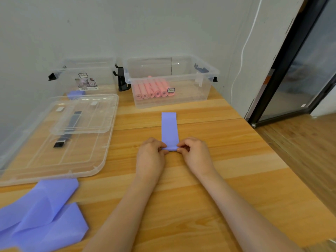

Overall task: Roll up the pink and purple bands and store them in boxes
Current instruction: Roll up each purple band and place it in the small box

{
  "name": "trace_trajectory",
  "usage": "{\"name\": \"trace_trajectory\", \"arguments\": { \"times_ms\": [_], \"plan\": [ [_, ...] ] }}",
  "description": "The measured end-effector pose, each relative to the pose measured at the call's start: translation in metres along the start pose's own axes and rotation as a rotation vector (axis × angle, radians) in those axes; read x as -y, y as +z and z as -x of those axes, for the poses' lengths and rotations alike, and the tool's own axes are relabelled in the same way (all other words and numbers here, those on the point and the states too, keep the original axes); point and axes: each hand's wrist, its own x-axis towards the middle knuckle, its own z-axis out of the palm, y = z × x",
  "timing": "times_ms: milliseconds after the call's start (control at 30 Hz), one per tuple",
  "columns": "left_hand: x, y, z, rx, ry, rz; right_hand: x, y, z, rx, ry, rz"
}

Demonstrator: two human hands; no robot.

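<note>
With our left hand (151, 151) and right hand (193, 151) each pinching a side of the purple band (169, 130) lying flat just in front of the pink-roll box (172, 79), we should probably roll it away evenly, tight, edges aligned.

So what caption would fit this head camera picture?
Both hands, left hand and right hand, start rolling a flat purple elastic band on the wooden table.
</note>
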Motion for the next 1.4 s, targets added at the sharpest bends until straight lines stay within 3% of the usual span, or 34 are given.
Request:
{"name": "trace_trajectory", "arguments": {
  "times_ms": [533,833,1000,1167,1400],
  "plan": [
    [0.000,0.003,-0.012,0.046,0.019,-0.039,-0.003,0.007,-0.007,0.017,-0.066,0.099],
    [-0.005,0.001,-0.010,0.065,0.149,-0.290,0.003,0.009,-0.008,0.017,-0.102,0.151],
    [-0.016,0.005,0.002,0.217,0.134,-0.539,0.001,0.014,-0.011,-0.002,-0.123,0.191],
    [-0.016,0.006,-0.004,0.316,0.049,-0.509,-0.001,0.017,-0.009,-0.072,-0.224,0.321],
    [-0.014,0.010,0.004,0.208,0.067,-0.538,-0.002,0.019,-0.012,-0.060,-0.214,0.318]
  ]
}}
